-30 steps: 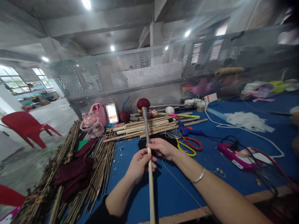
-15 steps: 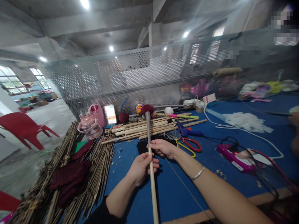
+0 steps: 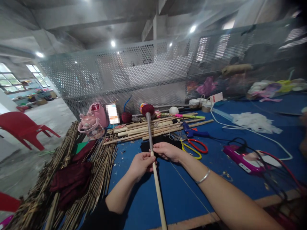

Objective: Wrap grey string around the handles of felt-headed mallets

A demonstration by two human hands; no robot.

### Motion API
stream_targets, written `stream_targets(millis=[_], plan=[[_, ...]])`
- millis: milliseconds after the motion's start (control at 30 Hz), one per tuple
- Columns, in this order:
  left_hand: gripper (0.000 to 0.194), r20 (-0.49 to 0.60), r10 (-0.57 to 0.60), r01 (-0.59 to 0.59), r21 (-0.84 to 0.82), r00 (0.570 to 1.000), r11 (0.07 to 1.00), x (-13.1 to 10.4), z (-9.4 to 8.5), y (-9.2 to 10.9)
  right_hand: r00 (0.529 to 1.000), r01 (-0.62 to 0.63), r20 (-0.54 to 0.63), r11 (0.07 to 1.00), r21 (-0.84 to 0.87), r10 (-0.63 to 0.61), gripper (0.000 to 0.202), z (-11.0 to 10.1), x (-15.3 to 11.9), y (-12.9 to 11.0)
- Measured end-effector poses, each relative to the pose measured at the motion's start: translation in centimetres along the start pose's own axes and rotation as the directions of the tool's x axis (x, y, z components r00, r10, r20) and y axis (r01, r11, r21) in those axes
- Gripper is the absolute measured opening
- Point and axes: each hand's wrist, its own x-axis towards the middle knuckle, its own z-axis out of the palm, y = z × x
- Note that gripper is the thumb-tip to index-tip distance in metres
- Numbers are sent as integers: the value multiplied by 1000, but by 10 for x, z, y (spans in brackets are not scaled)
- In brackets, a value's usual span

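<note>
A long pale wooden stick [image 3: 157,188] points away from me, its upper part wrapped in grey material [image 3: 149,131] and its far end near a dark red ball [image 3: 148,109]. My left hand [image 3: 142,164] holds the stick just below the wrapped part, thumb on top and fingers curled beneath. Pinched at the lower edge of the grey wrapping is my right hand [image 3: 165,150], with a silver bangle on its wrist. A thin thread [image 3: 189,187] runs across the blue table toward the front edge. Black cloth [image 3: 159,142] lies behind my hands.
Bundled twigs [image 3: 96,179] and maroon cloth [image 3: 72,179] lie left. Wooden sticks [image 3: 134,131], a blue glue gun [image 3: 194,131] and scissors [image 3: 198,146] lie beyond my hands. A purple power strip [image 3: 242,159] with cables sits right, near a blurred person's hand [image 3: 304,140].
My left hand has moved slightly up the stick, closer to the wrapping. The stick's far end has shifted a little left and up, and the camera view has shifted slightly.
</note>
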Motion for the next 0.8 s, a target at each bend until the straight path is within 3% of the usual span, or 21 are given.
stream_targets(millis=[267, 467, 633, 733, 800], plan=[[31, 115, -96, 111, -138, 989, 984, -6, -1, 0, 999, 41, 0, 999, -4, -41, 25, 5, 4, 4], [32, 26, -60, 61, -53, 998, 997, -5, 5, -3, 999, 38, -30, 999, 18, -37, 26, 9, 7, 6], [29, 169, -83, 105, -130, 982, 986, -13, 3, 4, 995, 2, 98, 996, 94, -11, 28, 6, 5, 7], [30, 208, -89, 119, -133, 974, 984, -15, 1, 6, 997, 13, 74, 990, 137, -23, 28, 9, 7, 9], [32, 159, -105, 119, -82, 982, 990, -15, 1, 5, 998, 42, 31, 993, 114, -46, 26, 13, 9, 10]])
